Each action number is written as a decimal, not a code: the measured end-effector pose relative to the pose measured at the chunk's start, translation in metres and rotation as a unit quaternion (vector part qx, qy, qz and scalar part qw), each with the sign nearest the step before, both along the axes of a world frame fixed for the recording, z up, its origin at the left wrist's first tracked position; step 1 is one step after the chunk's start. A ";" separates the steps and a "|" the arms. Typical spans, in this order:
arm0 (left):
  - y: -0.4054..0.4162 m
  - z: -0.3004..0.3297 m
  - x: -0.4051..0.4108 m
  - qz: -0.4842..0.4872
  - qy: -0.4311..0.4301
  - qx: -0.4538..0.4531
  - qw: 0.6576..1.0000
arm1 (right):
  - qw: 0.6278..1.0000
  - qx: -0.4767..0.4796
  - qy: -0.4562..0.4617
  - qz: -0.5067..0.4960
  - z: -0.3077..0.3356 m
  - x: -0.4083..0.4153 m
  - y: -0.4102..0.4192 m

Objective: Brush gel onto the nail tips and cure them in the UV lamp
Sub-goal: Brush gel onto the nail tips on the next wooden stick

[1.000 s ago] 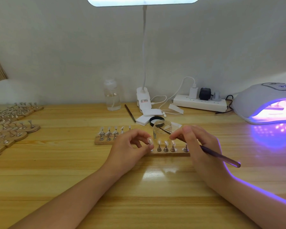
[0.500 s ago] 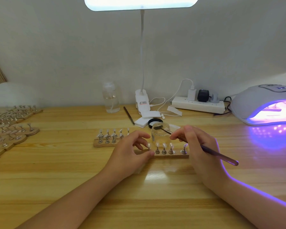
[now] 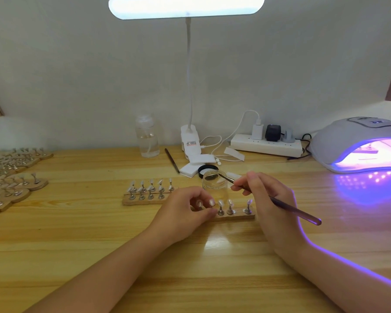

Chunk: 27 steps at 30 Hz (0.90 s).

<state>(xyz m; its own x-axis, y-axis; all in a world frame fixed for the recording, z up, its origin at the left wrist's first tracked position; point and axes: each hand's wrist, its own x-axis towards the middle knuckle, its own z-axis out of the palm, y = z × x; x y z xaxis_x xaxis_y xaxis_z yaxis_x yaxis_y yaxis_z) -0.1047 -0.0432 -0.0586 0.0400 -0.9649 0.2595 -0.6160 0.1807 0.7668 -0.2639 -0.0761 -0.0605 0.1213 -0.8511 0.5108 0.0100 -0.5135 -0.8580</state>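
Brush (image 3: 271, 201) tip dips into jar (image 3: 214, 186) (clear gel).

Mid-frame: brush (image 3: 271, 199) tip dipped in open clear gel jar (image 3: 214, 185), behind wooden strip (image 3: 235, 216) of upright nail tips (image 3: 230, 202); lit UV lamp (image 3: 357, 143) at right edge.

Open tabletop (image 3: 212, 267) near edge, between and around both forearms. Centre crowded: gel jar (image 3: 214, 184) just behind wooden strip of nail tips (image 3: 233, 214); second strip (image 3: 149, 193) to its left. Left edge blocked by stacked holders (image 3: 11, 184). Far side: bottle (image 3: 147, 136), lamp base (image 3: 190, 141), power strip (image 3: 266, 145). UV lamp (image 3: 357, 145) closes far right; bare wood in front of it.
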 end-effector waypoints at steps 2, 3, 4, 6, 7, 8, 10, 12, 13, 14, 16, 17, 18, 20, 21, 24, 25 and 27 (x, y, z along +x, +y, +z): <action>0.000 -0.001 0.000 -0.004 -0.009 -0.007 1.000 | 1.000 -0.002 0.006 -0.002 0.000 0.000 0.000; 0.001 -0.002 0.000 -0.004 -0.016 -0.015 1.000 | 1.000 -0.001 0.008 -0.004 0.000 0.000 0.000; 0.002 -0.003 0.000 -0.002 -0.024 -0.023 0.999 | 1.000 0.001 0.008 -0.006 -0.001 -0.001 0.000; 0.004 -0.005 -0.001 0.002 -0.043 -0.039 0.998 | 1.000 0.005 0.005 -0.009 -0.001 -0.001 -0.001; 0.005 -0.007 -0.001 0.002 -0.053 -0.047 0.997 | 1.000 0.007 0.002 -0.009 -0.001 -0.001 0.000; 0.006 -0.008 -0.002 0.001 -0.062 -0.057 0.996 | 1.000 0.008 -0.001 -0.009 -0.001 -0.001 0.000; 0.008 -0.009 -0.002 -0.002 -0.075 -0.081 0.994 | 1.000 0.006 -0.004 -0.010 -0.001 -0.001 0.000; 0.009 -0.009 -0.002 -0.009 -0.072 -0.104 0.992 | 1.000 0.007 -0.006 -0.012 0.000 -0.001 -0.001; 0.010 -0.009 -0.002 -0.014 -0.061 -0.112 0.992 | 1.000 0.008 -0.007 -0.014 0.000 -0.001 -0.001; 0.010 -0.008 -0.003 -0.020 -0.044 -0.123 0.991 | 1.000 0.009 -0.010 -0.016 0.000 -0.001 -0.001; 0.011 -0.006 -0.003 -0.018 -0.013 -0.160 0.987 | 1.000 0.012 -0.016 -0.017 0.001 -0.001 0.000; 0.012 -0.004 -0.001 -0.008 0.000 -0.181 0.984 | 1.000 0.014 -0.019 -0.019 0.002 -0.001 0.000; 0.012 -0.003 0.000 0.003 0.017 -0.195 0.981 | 0.999 0.017 -0.023 -0.019 0.003 -0.001 0.001; 0.013 0.000 0.003 0.021 0.065 -0.202 0.977 | 0.999 0.028 -0.037 -0.017 0.004 -0.001 0.001; 0.013 0.000 0.005 0.028 0.084 -0.200 0.976 | 0.998 0.033 -0.045 -0.017 0.004 -0.002 0.000; 0.012 0.000 0.005 0.045 0.106 -0.182 0.976 | 0.998 0.035 -0.055 -0.027 0.003 -0.004 -0.003; 0.011 0.000 0.005 0.048 0.111 -0.179 0.976 | 0.997 0.033 -0.055 -0.033 0.003 -0.005 -0.006; 0.010 0.000 0.005 0.049 0.122 -0.179 0.975 | 0.997 0.035 -0.060 -0.035 0.004 -0.006 -0.010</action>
